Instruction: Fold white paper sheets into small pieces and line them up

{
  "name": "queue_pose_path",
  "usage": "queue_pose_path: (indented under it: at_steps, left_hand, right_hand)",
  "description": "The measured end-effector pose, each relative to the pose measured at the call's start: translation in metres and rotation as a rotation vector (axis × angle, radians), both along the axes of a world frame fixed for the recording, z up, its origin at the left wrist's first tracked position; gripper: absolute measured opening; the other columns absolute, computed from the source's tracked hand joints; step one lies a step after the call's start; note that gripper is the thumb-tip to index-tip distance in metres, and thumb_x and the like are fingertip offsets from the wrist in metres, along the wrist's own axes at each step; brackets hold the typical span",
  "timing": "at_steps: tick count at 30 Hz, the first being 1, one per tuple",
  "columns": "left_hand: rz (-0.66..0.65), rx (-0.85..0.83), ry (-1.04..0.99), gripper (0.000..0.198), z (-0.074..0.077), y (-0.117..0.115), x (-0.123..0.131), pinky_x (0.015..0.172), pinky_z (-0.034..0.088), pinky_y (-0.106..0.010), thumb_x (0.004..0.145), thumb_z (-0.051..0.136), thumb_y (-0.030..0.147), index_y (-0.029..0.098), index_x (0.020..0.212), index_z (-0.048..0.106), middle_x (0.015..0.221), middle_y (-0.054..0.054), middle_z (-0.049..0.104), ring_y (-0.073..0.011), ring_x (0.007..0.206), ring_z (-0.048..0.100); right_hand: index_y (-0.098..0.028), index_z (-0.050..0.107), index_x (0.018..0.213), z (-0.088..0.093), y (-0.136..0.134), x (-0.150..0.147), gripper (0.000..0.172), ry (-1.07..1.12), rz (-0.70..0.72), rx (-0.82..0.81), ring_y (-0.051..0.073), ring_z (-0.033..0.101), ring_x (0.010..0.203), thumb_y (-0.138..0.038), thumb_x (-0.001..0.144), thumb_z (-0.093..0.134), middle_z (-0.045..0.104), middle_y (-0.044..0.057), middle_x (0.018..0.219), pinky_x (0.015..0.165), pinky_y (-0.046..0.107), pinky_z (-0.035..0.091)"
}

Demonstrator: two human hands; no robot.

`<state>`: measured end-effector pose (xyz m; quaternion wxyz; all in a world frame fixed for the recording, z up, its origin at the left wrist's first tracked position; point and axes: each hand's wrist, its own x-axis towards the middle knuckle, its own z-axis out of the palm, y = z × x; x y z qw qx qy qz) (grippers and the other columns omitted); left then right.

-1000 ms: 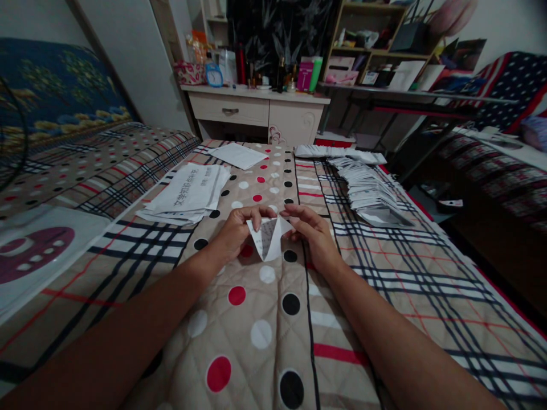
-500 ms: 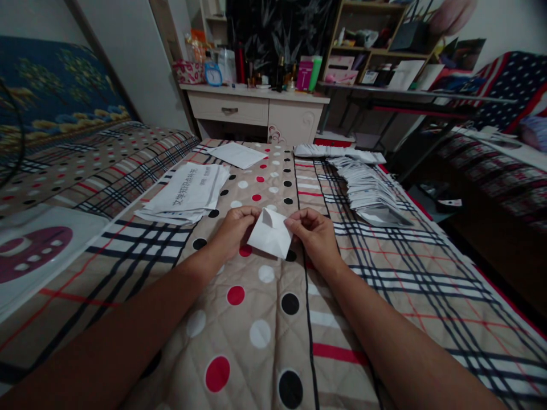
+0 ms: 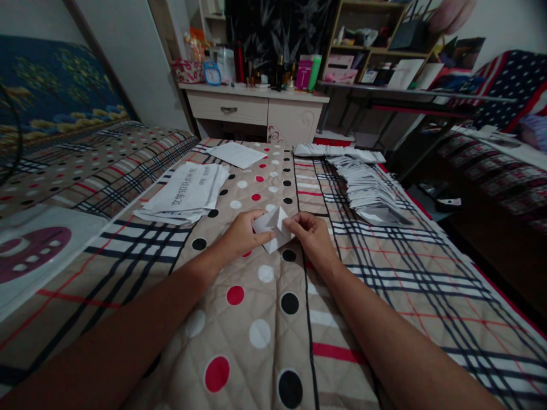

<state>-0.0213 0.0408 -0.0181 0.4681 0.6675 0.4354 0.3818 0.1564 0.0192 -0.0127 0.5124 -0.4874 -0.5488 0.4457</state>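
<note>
The folded white paper point(image 3: 277, 239) is pinched between the left hand point(image 3: 240, 234) and right hand point(image 3: 315, 234), over the polka-dot quilt point(image 3: 239, 336); the left thumb point(image 3: 265, 236) has been laid across it (a fold, apparently, being worked)

Held paper point(image 3: 276, 241) midway — sheet stack point(image 3: 183, 192) left, folded pieces point(image 3: 366, 188) right.

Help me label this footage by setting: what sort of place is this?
Probably a bedroom: a patterned quilt covers what looks like a bed, a pale dresser with a drawer stands beyond its far end, and a blue clock sits on the dresser.
</note>
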Motion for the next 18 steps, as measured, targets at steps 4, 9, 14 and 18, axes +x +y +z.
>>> queue_pose_path:
  at_steps: [4,9,14,18]
  left_hand:
    - [-0.001,0.004,0.044,0.029,0.003,-0.002,0.002,0.052,0.039,-0.021,0.062,0.072,0.020,0.013,0.090,0.065,0.071,0.001,0.061,-0.0099,0.057,0.051]
    - [0.036,0.021,0.032,0.023,0.008,-0.003,0.005,0.055,0.043,-0.023,0.065,0.070,0.021,0.014,0.087,0.063,0.074,0.000,0.062,-0.0131,0.063,0.057]
    - [0.161,0.180,0.090,0.026,0.012,-0.009,0.007,0.074,0.048,-0.027,0.074,0.065,0.024,0.016,0.098,0.065,0.092,-0.004,0.068,-0.0187,0.083,0.062]
    - [0.123,0.303,0.184,0.030,0.014,-0.014,0.007,0.082,0.047,-0.030,0.085,0.057,0.032,0.014,0.107,0.066,0.098,-0.008,0.070,-0.0216,0.089,0.063]
  right_hand:
    - [-0.018,0.055,0.058,-0.003,0.000,0.000,0.036,-0.034,0.057,-0.006,0.010,0.035,0.053,-0.047,0.076,0.066,0.044,-0.004,0.055,0.050,0.026,0.026]
    - [-0.018,0.059,0.062,-0.004,0.000,0.002,0.034,-0.003,0.086,-0.063,0.011,0.036,0.055,-0.047,0.077,0.065,0.046,-0.002,0.057,0.051,0.025,0.028]
    - [-0.018,0.057,0.059,-0.004,0.000,0.002,0.036,-0.017,0.090,-0.052,0.011,0.035,0.054,-0.049,0.075,0.065,0.045,-0.002,0.055,0.048,0.025,0.027]
    - [-0.019,0.048,0.053,0.000,-0.002,0.000,0.043,-0.015,0.051,-0.065,0.009,0.029,0.052,-0.052,0.074,0.066,0.037,-0.004,0.052,0.046,0.024,0.021]
